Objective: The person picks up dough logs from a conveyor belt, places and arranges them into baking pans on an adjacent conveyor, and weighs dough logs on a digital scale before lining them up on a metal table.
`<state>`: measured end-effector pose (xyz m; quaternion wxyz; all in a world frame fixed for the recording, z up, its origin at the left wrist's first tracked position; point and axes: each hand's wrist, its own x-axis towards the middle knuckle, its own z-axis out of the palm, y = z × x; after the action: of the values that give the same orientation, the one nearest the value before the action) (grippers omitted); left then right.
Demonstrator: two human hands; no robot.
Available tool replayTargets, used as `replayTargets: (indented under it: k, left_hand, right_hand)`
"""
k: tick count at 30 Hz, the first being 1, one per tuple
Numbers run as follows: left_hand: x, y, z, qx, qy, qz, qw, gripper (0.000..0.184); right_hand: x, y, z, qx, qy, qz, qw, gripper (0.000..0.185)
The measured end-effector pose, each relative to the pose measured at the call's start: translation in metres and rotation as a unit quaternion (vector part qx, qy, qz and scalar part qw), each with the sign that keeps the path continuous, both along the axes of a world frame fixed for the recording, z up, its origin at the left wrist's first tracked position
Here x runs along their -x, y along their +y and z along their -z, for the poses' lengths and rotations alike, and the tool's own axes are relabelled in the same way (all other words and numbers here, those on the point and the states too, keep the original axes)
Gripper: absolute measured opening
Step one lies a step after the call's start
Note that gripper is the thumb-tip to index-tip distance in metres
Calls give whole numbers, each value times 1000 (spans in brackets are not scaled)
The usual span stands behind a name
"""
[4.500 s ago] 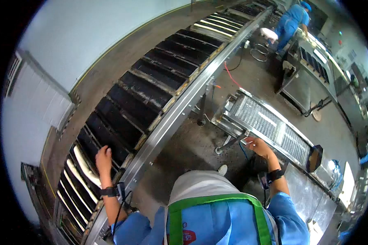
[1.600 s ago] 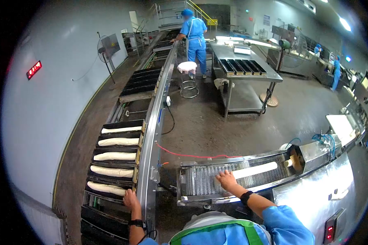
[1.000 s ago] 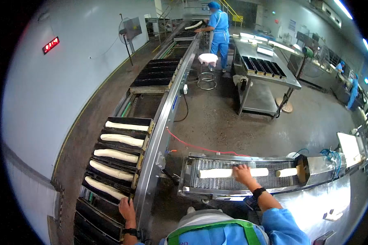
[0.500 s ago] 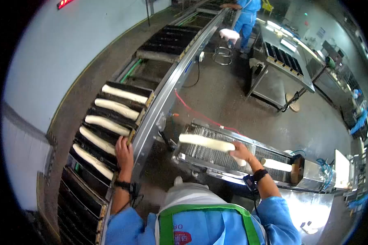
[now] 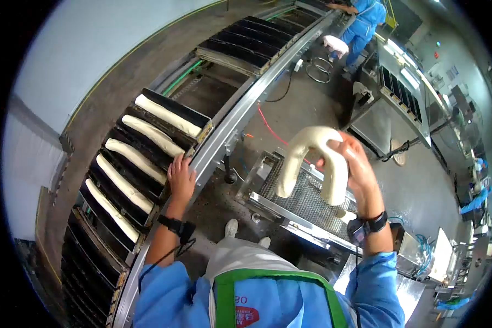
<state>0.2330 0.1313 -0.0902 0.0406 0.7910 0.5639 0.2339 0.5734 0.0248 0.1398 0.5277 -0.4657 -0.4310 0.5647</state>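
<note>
Holding: right hand clamped on bent white dough roll, above silver mesh conveyor
Left hand: fingers slightly apart, at edge of black rectangular trays
Trays: five long white dough strips inside

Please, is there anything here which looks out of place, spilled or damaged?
Nothing looks clearly damaged or misplaced. The dough strip in the right hand bends like an arch, probably only sagging from its own weight. Small dark specks on the floor look like dirt.
</note>
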Motion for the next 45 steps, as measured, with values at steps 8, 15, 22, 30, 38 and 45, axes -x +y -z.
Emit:
replayTargets:
  k: [8, 15, 22, 30, 38, 45]
  left_hand:
    - [1, -49, -13, -4, -104, 40, 994, 35]
    - [10, -77, -36, 25, -102, -21, 994, 29]
    - [-28, -64, -68, 19, -162, 41, 986, 30]
    - [-72, -42, -74, 63, -203, 154, 965, 29]
    - [-114, -38, -67, 105, -187, 218, 952, 29]
    - [-118, -23, -68, 78, -237, 171, 953, 30]
  right_hand:
    - [-10, 124, -30, -108, -197, 19, 974, 30]
    - [-21, 264, -49, -223, -433, 15, 873, 52]
    - [-52, 276, 42, -215, -677, 150, 688, 39]
    - [-122, 3, 247, 224, -697, -300, 612, 78]
    - [-73, -55, 256, 73, -768, -43, 635, 41]
    - [-80, 0, 105, 16, -571, 120, 812, 37]
